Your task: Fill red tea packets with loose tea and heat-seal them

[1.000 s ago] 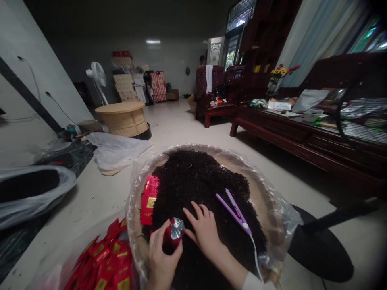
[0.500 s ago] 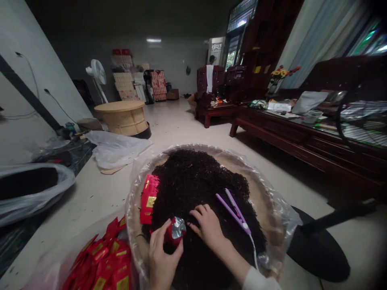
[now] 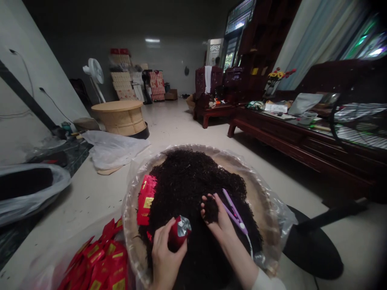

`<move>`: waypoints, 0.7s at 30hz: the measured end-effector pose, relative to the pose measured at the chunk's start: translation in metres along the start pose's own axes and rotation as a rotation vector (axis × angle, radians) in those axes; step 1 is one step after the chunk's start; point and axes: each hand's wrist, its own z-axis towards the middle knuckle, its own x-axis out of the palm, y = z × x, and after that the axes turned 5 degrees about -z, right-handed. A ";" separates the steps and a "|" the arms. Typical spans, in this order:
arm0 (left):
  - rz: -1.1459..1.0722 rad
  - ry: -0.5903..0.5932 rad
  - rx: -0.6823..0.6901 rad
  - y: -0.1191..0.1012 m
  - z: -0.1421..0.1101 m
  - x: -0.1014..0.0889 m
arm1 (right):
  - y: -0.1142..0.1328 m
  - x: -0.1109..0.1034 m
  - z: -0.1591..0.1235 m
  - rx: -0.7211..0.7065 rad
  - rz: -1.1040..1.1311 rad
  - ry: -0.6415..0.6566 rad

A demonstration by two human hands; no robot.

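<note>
A big round tray [image 3: 263, 189] lined with clear plastic holds a heap of dark loose tea leaves [image 3: 187, 177]. My left hand [image 3: 165, 257] is closed round a small red foil pouch [image 3: 178, 233] whose silver mouth stands open, held over the near side of the heap. My right hand [image 3: 216, 213] is turned palm up and cupped, with a clump of tea leaves in it, just right of the pouch. A purple hair-straightener-style sealer [image 3: 232, 209] lies on the leaves beside that hand. A stack of red pouches [image 3: 145, 199] rests at the tray's left edge.
A pile of red pouches [image 3: 99, 266] lies on plastic at lower left. A plastic-lined bag of dark leaves [image 3: 27, 189] sits far left. A long dark wooden table [image 3: 302, 137] runs along the right, a black fan base [image 3: 314, 249] beside the tray, a round wooden drum [image 3: 121, 117] and standing fan [image 3: 93, 72] behind.
My right hand went from lying flat on the leaves to curling, then rose palm up with a scoop of tea. My left hand kept hold of the open pouch, shifting slightly right.
</note>
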 end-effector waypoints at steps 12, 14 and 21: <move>0.061 0.052 -0.090 -0.014 0.011 0.013 | 0.013 0.041 -0.033 -0.096 -0.033 0.156; 0.065 0.056 -0.126 -0.016 0.013 0.013 | 0.010 0.045 -0.036 -0.160 -0.137 0.228; 0.042 0.056 -0.191 -0.015 0.014 0.014 | 0.001 0.053 -0.047 -0.250 -0.333 0.455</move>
